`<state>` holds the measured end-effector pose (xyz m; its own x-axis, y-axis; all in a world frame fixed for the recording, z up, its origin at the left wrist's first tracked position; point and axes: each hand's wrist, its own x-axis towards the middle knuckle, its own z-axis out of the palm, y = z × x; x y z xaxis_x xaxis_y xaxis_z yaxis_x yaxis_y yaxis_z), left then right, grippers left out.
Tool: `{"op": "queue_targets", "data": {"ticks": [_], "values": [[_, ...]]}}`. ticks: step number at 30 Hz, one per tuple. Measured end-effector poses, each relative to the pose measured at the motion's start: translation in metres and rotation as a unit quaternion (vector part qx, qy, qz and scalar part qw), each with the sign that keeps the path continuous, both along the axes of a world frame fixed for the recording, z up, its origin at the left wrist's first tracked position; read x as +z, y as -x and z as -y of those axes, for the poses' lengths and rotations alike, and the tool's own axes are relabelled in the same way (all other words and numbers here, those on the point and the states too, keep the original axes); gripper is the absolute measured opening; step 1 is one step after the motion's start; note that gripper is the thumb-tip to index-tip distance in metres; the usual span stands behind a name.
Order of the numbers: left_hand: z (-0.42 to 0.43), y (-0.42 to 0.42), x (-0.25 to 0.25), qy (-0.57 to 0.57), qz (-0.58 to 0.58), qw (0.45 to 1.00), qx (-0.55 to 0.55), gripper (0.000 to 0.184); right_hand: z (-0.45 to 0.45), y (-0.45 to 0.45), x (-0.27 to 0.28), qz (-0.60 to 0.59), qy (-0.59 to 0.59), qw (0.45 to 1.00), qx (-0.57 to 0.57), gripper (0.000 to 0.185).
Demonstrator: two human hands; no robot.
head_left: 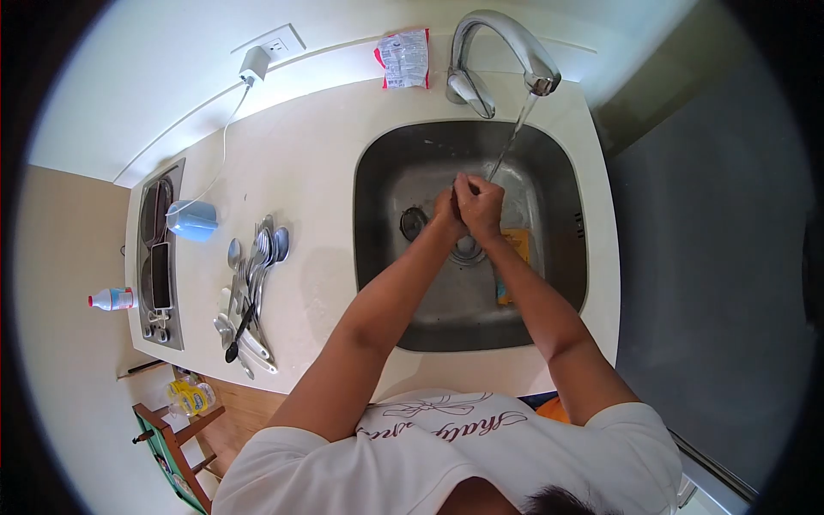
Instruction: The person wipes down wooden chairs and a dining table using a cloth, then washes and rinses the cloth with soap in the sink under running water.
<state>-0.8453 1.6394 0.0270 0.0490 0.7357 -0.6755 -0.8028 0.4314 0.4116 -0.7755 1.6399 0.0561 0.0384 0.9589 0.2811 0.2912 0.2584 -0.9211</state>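
Both hands are together over the steel sink point(378, 223), just below the stream of running water point(513, 142) from the chrome faucet point(506, 34). My left hand point(446, 212) is closed against the other, its fingers partly covered. My right hand point(481, 204) has its fingers curled round a small dark thing that I cannot make out. Under the hands are the drain point(466, 251) and a yellow packet or sponge point(517, 245), partly hidden by the right forearm. A dark round item point(413, 223) lies in the sink at the left.
Spoons and other cutlery point(262, 257) are piled on the counter point(318, 163) left of the sink. Farther left are a blue cup point(193, 221), a phone point(160, 275) on the stove and a bottle point(112, 299). A red and white packet point(405, 60) lies behind the sink.
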Motion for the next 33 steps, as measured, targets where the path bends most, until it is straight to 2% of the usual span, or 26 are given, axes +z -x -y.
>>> {"op": "queue_targets", "data": {"ticks": [2, 4, 5, 6, 8, 9, 10, 11, 12, 13, 14, 15, 16, 17, 18, 19, 20, 21, 22, 24, 25, 26, 27, 30, 31, 33], "values": [[0.002, -0.001, 0.013, 0.028, -0.007, 0.999, -0.017, 0.021, -0.005, -0.008, -0.025, -0.083, -0.006, 0.996, -0.018, 0.022], [-0.013, -0.001, 0.023, 0.073, -0.143, 0.987, 0.0, 0.022, -0.032, -0.036, -0.067, 0.069, 0.052, 0.996, 0.026, 0.016], [-0.015, 0.006, 0.02, 0.038, -0.164, 0.986, -0.024, 0.023, -0.039, -0.05, -0.075, 0.173, 0.122, 0.974, 0.076, 0.029], [-0.015, 0.013, 0.019, 0.035, -0.163, 0.986, -0.02, 0.023, -0.041, -0.059, -0.071, 0.175, 0.119, 0.974, 0.079, 0.029], [-0.014, 0.025, 0.017, -0.096, -0.444, 0.876, -0.163, 0.021, -0.043, -0.069, -0.064, 0.201, 0.025, 0.969, 0.141, 0.057], [-0.014, 0.024, 0.022, -0.099, -0.445, 0.876, -0.161, 0.021, -0.047, -0.071, -0.043, 0.12, -0.038, 0.963, 0.237, 0.075], [-0.01, 0.022, 0.032, -0.154, -0.503, 0.823, -0.215, 0.02, -0.048, -0.068, -0.043, 0.12, -0.038, 0.963, 0.238, 0.075], [-0.005, 0.02, 0.041, -0.207, -0.555, 0.76, -0.268, 0.018, -0.049, -0.064, -0.043, 0.028, 0.005, 0.957, 0.29, 0.073], [-0.003, 0.018, 0.055, -0.208, -0.555, 0.759, -0.27, 0.018, -0.051, -0.062, -0.045, -0.065, 0.046, 0.938, 0.337, 0.071], [-0.001, 0.016, 0.068, -0.208, -0.501, 0.805, -0.242, 0.016, -0.052, -0.065, -0.049, -0.066, 0.046, 0.939, 0.335, 0.071], [0.002, 0.016, 0.081, -0.207, -0.443, 0.846, -0.212, 0.014, -0.053, -0.071, -0.053, 0.014, 0.161, 0.934, 0.32, 0.065], [0.007, 0.019, 0.089, -0.208, -0.444, 0.845, -0.215, 0.014, -0.054, -0.077, -0.058, 0.093, 0.273, 0.91, 0.299, 0.059], [0.012, 0.026, 0.095, -0.231, -0.29, 0.917, -0.145, 0.015, -0.058, -0.087, -0.066, 0.091, 0.272, 0.91, 0.298, 0.059], [0.014, 0.033, 0.099, -0.246, -0.127, 0.958, -0.069, 0.016, -0.062, -0.097, -0.073, -0.065, 0.275, 0.921, 0.269, 0.054], [0.014, 0.039, 0.095, -0.246, -0.13, 0.958, -0.069, 0.016, -0.064, -0.1, -0.077, -0.22, 0.271, 0.907, 0.234, 0.049], [0.016, 0.044, 0.085, -0.22, -0.024, 0.975, 0.004, 0.019, -0.06, -0.093, -0.059, -0.223, 0.272, 0.906, 0.234, 0.049], [0.017, 0.046, 0.074, -0.188, 0.083, 0.976, 0.077, 0.022, -0.055, -0.084, -0.041, -0.377, 0.279, 0.856, 0.216, 0.042], [0.016, 0.044, 0.067, -0.121, 0.113, 0.985, 0.052, 0.028, -0.046, -0.07, -0.025, -0.52, 0.279, 0.784, 0.191, 0.037], [0.009, 0.039, 0.043, -0.119, 0.114, 0.985, 0.053, 0.028, -0.039, -0.054, -0.023, -0.52, 0.281, 0.784, 0.189, 0.037], [-0.008, 0.026, -0.029, -0.023, -0.01, 0.999, -0.039, 0.027, -0.026, -0.016, -0.018, -0.229, 0.163, 0.956, 0.08, 0.023], [-0.008, 0.023, -0.054, -0.021, -0.102, 0.994, -0.037, 0.027, -0.007, 0.001, -0.001, -0.229, 0.166, 0.956, 0.078, 0.023], [-0.008, 0.016, -0.053, -0.019, -0.101, 0.994, -0.038, 0.027, 0.017, 0.014, 0.028, -0.077, 0.042, 0.991, 0.101, 0.014], [-0.006, 0.007, -0.043, 0.001, -0.115, 0.993, -0.021, 0.024, 0.03, 0.018, 0.044, 0.08, -0.082, 0.986, 0.119, 0.009], [-0.003, -0.015, 0.004, 0.059, -0.157, 0.985, 0.029, 0.016, -0.024, -0.003, -0.034, 0.062, -0.171, 0.983, 0.01, 0.013], [-0.003, -0.02, 0.016, 0.076, -0.173, 0.981, 0.044, 0.014, -0.036, -0.014, -0.05, 0.039, -0.055, 0.996, -0.051, 0.01], [-0.005, -0.017, 0.021, 0.097, -0.175, 0.979, 0.034, 0.017, -0.035, -0.014, -0.041, 0.047, -0.037, 0.996, -0.06, 0.012]]}}
